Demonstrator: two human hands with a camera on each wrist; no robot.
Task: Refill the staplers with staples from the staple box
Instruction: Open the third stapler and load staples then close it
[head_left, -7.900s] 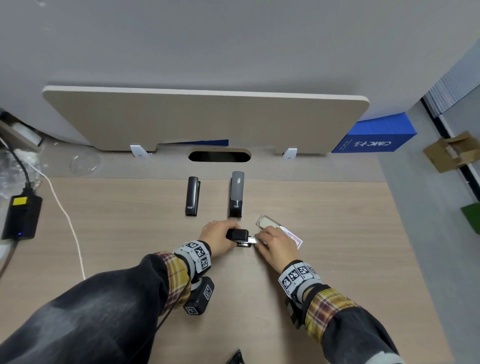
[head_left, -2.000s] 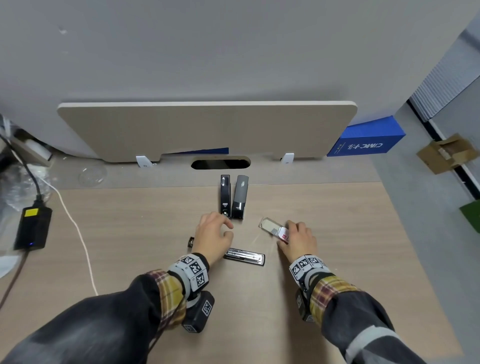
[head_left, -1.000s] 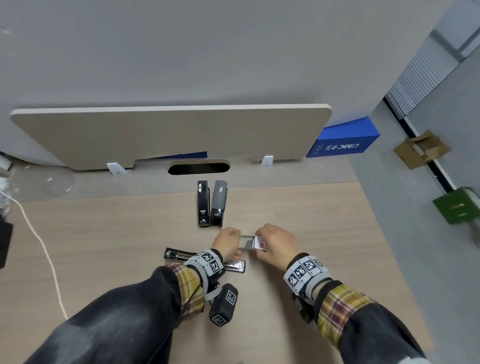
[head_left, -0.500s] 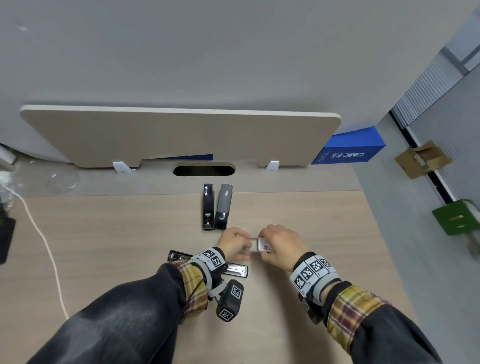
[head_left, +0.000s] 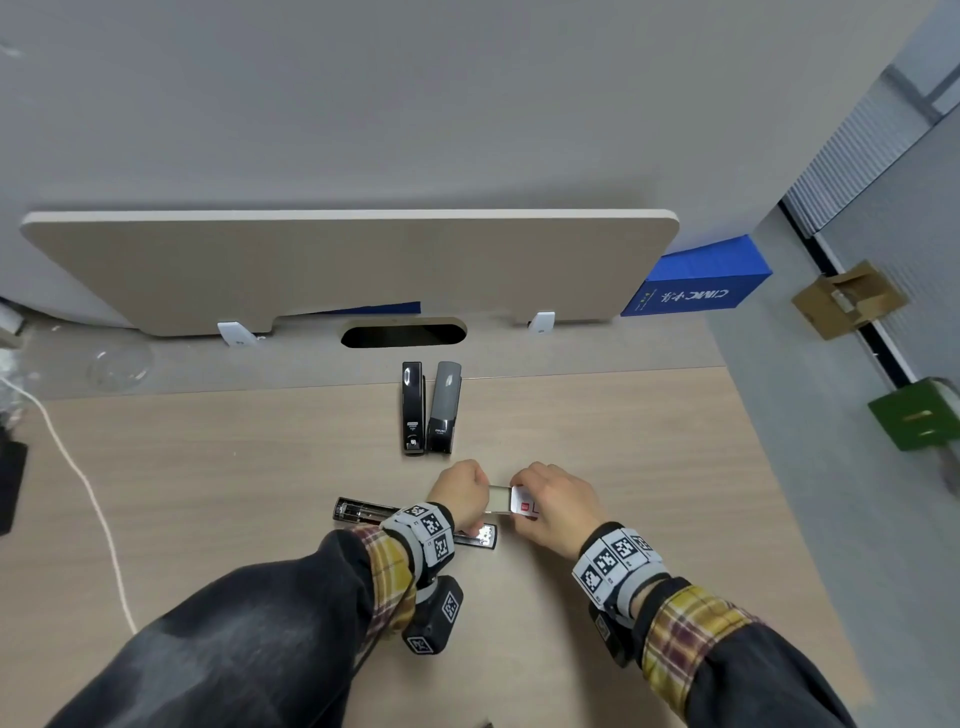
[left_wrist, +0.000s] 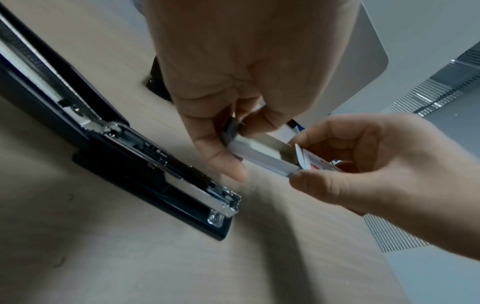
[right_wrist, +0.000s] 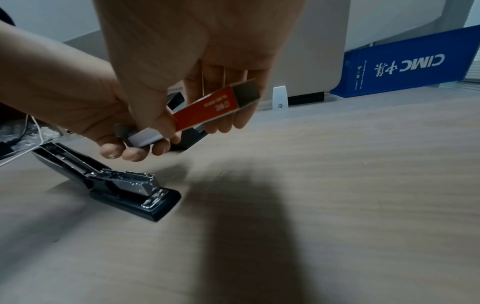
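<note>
Red and white, that's the staple box, held up off the surface between both hands. The right hand has its thumb and fingers curled round the printed sleeve end, and the left hand pinches the grey inner tray, which sticks out of the sleeve toward it. From the left wrist view the tray shows pale and shiny between the two sets of fingers; whether staples lie in it cannot be told. From the right wrist view the sleeve reads red with white lettering, grey end poking past the fingers.

Just below the left hand, the open stapler lies flat on the surface, its lid swung back and its metal channel bare. The left wrist hides its middle in the head view.

Farther back, two closed staplers stand side by side, touching or nearly so: a black stapler on the left, a grey-topped stapler on the right. Beyond the surface's far right corner there's a blue box.
</note>
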